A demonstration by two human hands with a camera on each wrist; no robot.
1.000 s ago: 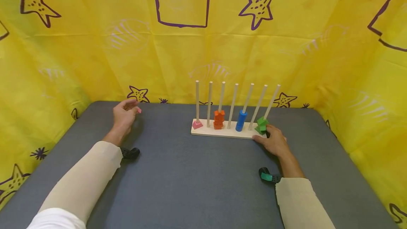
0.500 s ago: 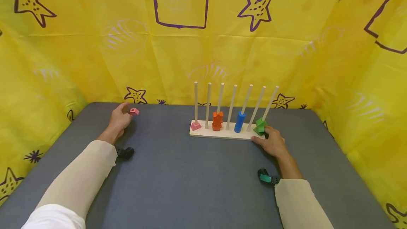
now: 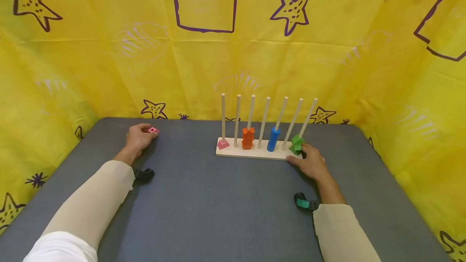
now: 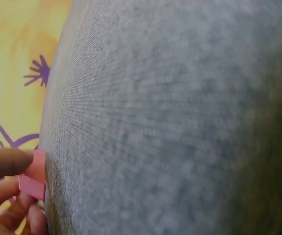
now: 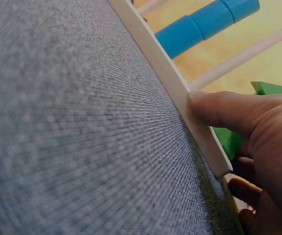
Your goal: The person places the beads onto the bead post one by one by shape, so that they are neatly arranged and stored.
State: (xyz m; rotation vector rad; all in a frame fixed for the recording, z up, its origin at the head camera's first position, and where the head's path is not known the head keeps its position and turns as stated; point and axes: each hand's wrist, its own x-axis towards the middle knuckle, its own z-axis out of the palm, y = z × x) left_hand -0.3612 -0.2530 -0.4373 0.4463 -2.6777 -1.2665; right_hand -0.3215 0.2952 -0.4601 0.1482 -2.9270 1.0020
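Observation:
At the far left of the table, my left hand (image 3: 138,137) pinches a small pink block (image 3: 154,131) with a hole in it. The left wrist view shows thumb and fingers around this block (image 4: 33,187), close to the tabletop. My right hand (image 3: 312,163) grips the right end of a wooden peg stand (image 3: 255,155), thumb on the front edge of its base (image 5: 180,93). Several upright pegs rise from it. Another pink block (image 3: 223,144) sits at the leftmost peg, orange blocks (image 3: 248,138) on the third, blue cylinders (image 3: 273,139) on the fifth, green blocks (image 3: 297,144) on the rightmost.
The grey tabletop (image 3: 211,205) reaches back to a yellow patterned curtain (image 3: 204,68), which also hangs along both sides. A black wrist device (image 3: 143,175) is on the left arm, another (image 3: 305,202) on the right.
My left hand has come down slightly with the pink block near its fingertips; its fingers, straighter half a second ago, now close round the block. The right hand stays on the stand.

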